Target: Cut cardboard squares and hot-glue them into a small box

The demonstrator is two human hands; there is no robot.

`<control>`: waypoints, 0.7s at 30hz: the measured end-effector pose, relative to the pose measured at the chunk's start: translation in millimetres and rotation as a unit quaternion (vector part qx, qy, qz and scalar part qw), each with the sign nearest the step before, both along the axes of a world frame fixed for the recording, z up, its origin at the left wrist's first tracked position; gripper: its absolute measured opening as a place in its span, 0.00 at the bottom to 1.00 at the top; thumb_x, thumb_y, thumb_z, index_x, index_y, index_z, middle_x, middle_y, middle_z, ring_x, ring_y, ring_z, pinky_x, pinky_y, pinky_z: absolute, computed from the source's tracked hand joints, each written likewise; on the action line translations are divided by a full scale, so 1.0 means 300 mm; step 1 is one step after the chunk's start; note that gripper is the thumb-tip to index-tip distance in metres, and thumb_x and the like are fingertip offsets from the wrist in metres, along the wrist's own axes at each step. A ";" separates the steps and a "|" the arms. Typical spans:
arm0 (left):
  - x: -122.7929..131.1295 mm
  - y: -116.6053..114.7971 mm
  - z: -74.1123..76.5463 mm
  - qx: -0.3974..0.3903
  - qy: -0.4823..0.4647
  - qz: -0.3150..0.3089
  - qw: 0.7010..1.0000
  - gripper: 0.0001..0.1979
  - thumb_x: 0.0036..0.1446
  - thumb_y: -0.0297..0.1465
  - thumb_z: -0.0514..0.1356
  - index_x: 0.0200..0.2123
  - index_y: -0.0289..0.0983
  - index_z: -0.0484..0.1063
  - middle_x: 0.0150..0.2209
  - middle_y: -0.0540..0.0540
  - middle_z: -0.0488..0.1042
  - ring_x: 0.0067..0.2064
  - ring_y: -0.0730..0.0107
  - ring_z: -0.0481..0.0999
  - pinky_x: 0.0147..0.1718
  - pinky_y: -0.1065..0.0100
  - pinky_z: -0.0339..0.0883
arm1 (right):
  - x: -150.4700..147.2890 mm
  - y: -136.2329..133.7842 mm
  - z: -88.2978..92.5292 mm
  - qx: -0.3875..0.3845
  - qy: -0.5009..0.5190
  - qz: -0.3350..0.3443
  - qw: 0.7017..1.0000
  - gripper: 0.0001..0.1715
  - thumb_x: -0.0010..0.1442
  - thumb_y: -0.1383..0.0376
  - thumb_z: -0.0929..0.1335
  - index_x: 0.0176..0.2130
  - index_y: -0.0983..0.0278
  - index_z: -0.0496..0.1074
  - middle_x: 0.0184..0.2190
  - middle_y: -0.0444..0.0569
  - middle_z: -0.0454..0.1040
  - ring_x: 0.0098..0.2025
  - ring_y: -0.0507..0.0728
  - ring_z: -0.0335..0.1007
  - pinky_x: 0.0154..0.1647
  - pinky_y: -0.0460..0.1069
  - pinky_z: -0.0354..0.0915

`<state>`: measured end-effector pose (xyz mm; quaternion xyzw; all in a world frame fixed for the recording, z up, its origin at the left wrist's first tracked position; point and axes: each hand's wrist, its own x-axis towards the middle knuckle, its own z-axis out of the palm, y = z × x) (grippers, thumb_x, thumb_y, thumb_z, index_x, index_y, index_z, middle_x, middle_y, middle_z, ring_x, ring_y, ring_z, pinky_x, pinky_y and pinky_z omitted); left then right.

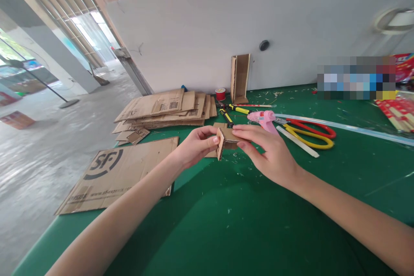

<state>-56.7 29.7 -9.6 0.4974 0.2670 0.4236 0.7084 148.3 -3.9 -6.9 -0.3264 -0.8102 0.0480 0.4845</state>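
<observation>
A small piece of cardboard (229, 135), with two panels meeting at an angle, is held above the green table (246, 220). My left hand (201, 144) pinches its left panel between thumb and fingers. On the other side, my right hand (270, 152) grips the top panel, fingers above and thumb at the near edge. Behind and partly hidden by my left hand is another flat cardboard piece (211, 154). Just beyond my right hand lies a pink glue gun (263, 116), with a whitish stick (299, 141) beside it.
Scissors (310, 142) with red and yellow handles lie at right, near a long clear strip (355, 128). Yellow-black pliers (226, 116), a red spool (220, 93) and an upright cardboard channel (241, 79) are at the back. Stacked cardboard (161, 108) and a printed sheet (106, 172) occupy the left.
</observation>
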 end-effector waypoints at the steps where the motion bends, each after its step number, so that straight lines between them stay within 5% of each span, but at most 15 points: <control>1: 0.002 -0.002 0.001 -0.002 0.002 0.000 1.000 0.12 0.43 0.32 0.71 0.31 0.34 0.75 0.30 0.50 0.74 0.32 0.76 0.74 0.34 0.73 0.68 | 0.001 0.001 0.001 0.003 -0.001 -0.004 1.000 0.12 0.63 0.69 0.65 0.46 0.67 0.73 0.47 0.54 0.76 0.51 0.55 0.70 0.54 0.53 0.66; 7: 0.030 -0.021 0.023 0.027 0.130 0.097 0.986 0.19 0.51 0.39 0.65 0.43 0.35 0.72 0.41 0.43 0.74 0.41 0.68 0.74 0.39 0.68 0.68 | 0.034 0.029 -0.013 0.071 -0.086 -0.090 0.990 0.11 0.63 0.68 0.63 0.38 0.67 0.75 0.34 0.53 0.79 0.38 0.59 0.74 0.42 0.55 0.69; 10: 0.041 -0.036 0.037 0.165 0.263 0.157 0.938 0.19 0.52 0.40 0.64 0.45 0.36 0.72 0.45 0.42 0.73 0.44 0.64 0.73 0.39 0.67 0.68 | 0.049 0.043 -0.038 0.074 -0.143 -0.135 0.978 0.12 0.64 0.66 0.63 0.35 0.66 0.75 0.30 0.52 0.78 0.34 0.59 0.74 0.37 0.54 0.67; 15: 0.061 -0.064 0.018 0.298 0.399 0.122 0.859 0.15 0.54 0.35 0.62 0.45 0.39 0.74 0.40 0.44 0.75 0.36 0.67 0.73 0.32 0.69 0.67 | 0.042 0.047 -0.080 0.039 -0.166 -0.162 0.972 0.13 0.65 0.65 0.62 0.34 0.65 0.74 0.29 0.50 0.78 0.33 0.58 0.74 0.31 0.51 0.63; 21: 0.081 -0.074 -0.028 0.293 0.361 0.133 0.875 0.14 0.56 0.31 0.58 0.46 0.39 0.75 0.43 0.43 0.75 0.39 0.67 0.75 0.36 0.68 0.71 | 0.033 0.044 -0.094 0.002 -0.152 -0.161 0.975 0.15 0.66 0.64 0.60 0.33 0.66 0.73 0.28 0.50 0.76 0.29 0.56 0.72 0.27 0.49 0.60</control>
